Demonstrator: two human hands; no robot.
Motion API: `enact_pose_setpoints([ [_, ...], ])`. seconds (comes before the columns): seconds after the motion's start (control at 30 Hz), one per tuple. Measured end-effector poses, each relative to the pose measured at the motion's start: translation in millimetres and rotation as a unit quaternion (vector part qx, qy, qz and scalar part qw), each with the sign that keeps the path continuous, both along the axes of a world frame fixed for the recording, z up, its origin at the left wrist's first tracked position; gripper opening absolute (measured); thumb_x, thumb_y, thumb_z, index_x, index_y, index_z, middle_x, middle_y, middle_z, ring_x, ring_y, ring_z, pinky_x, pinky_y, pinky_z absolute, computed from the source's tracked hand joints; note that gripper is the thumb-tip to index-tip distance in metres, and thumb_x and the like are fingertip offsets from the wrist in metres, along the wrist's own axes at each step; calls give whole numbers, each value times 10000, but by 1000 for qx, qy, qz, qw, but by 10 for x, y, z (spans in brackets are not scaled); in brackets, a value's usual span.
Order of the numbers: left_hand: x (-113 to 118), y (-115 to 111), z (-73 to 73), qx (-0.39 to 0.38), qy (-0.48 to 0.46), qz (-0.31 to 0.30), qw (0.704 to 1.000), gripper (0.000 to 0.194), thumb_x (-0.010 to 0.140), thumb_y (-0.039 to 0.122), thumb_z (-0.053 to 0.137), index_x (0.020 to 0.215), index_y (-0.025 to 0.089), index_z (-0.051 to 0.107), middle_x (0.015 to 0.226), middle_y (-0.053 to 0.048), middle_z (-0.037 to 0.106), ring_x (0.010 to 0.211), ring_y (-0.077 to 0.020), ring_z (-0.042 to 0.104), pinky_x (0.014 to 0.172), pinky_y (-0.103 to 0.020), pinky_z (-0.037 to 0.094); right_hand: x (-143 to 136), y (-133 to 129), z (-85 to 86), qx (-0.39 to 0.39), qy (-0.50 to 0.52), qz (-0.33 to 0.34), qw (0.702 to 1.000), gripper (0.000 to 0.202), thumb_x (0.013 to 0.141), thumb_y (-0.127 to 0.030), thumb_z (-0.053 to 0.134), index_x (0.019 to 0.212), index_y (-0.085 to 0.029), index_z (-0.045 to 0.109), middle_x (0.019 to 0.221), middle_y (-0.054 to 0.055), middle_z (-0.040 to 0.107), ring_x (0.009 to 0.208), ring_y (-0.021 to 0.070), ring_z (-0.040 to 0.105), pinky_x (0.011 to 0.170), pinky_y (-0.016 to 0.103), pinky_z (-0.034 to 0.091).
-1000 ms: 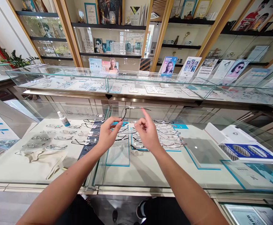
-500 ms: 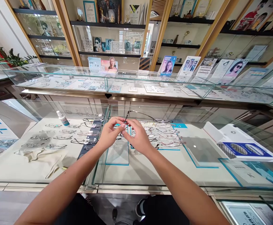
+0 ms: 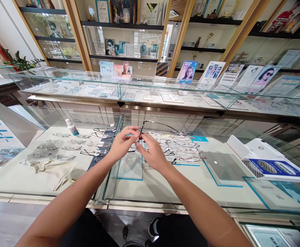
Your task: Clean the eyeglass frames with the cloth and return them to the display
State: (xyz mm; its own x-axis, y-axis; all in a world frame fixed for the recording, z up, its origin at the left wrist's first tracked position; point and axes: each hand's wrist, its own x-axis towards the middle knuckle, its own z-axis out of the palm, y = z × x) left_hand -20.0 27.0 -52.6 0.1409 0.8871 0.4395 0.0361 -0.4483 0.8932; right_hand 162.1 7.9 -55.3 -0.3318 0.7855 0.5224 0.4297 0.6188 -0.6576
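Over the glass counter, a pair of dark-rimmed eyeglasses (image 3: 142,127) is held up between my two hands. One thin temple arm reaches out to the right from its top. My left hand (image 3: 124,142) is closed, pinching the frame from the left. From the right, the fingers of my right hand (image 3: 152,148) are closed on the same frame, and the fingertips of both hands nearly meet. Fingers hide much of the lenses and rims. Below my hands, a clear blue-edged panel (image 3: 129,168) lies in the counter, with rows of eyeglasses (image 3: 188,151) to its right.
On the left counter are a white spray bottle (image 3: 72,127), a crumpled beige cloth (image 3: 49,168) and more eyeglasses (image 3: 71,148). To the right stands an open white box (image 3: 244,147). A glass display case (image 3: 98,82) runs along behind, with upright advertising cards (image 3: 187,71) on it.
The view has turned slightly, so the counter items appear shifted a little. My hands keep hold of the eyeglasses in nearly the same place, with small finger movements.
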Motion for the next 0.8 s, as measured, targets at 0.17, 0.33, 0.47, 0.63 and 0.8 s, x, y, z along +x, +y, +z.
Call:
enact_pose_setpoints([
  [0.17, -346, 212, 110, 115, 49, 210, 970, 164, 1007, 361, 670, 1037, 242, 777, 1272, -104, 751, 1267, -274, 692, 1040, -425, 557, 61, 47, 8, -10, 13, -8, 1000, 431, 1110, -410, 514, 1481, -245, 658, 1319, 124, 752, 1267, 286, 694, 1110, 468, 531],
  [0.33, -937, 460, 193, 150, 73, 475, 864, 193, 950, 201, 643, 1134, 216, 697, 1276, -116, 711, 1291, -276, 636, 1188, -450, 458, 123, 110, -4, 0, 53, -43, 998, 418, 1110, -476, 508, 1362, -249, 752, 1345, 122, 767, 1231, 292, 711, 1081, 483, 540],
  [0.47, -1335, 547, 192, 34, 34, 619, 784, 477, 915, 135, 653, 1382, 211, 598, 1539, -156, 573, 1502, -296, 492, 1295, -458, 335, 165, 148, 7, 30, 60, -68, 995, 439, 1110, -495, 505, 1354, -238, 764, 1295, 125, 777, 1165, 281, 713, 1002, 458, 545],
  [0.63, -1647, 636, 52, -111, -7, 649, 752, 728, 935, 135, 678, 1609, 213, 412, 1716, -209, 405, 1601, -390, 383, 1296, -607, 303, 220, 206, 13, 50, 84, -85, 992, 424, 1106, -518, 504, 1201, -242, 811, 1303, 131, 785, 1141, 282, 713, 992, 467, 532],
  [0.8, -1869, 715, -140, -187, -1, 585, 789, 487, 1031, 362, 725, 1469, 181, 612, 1479, -158, 638, 1326, -324, 653, 1106, -565, 574, 265, 249, 3, 45, 106, -93, 989, 453, 1110, -537, 492, 1268, -246, 801, 1307, 143, 779, 1165, 296, 714, 1022, 497, 519],
])
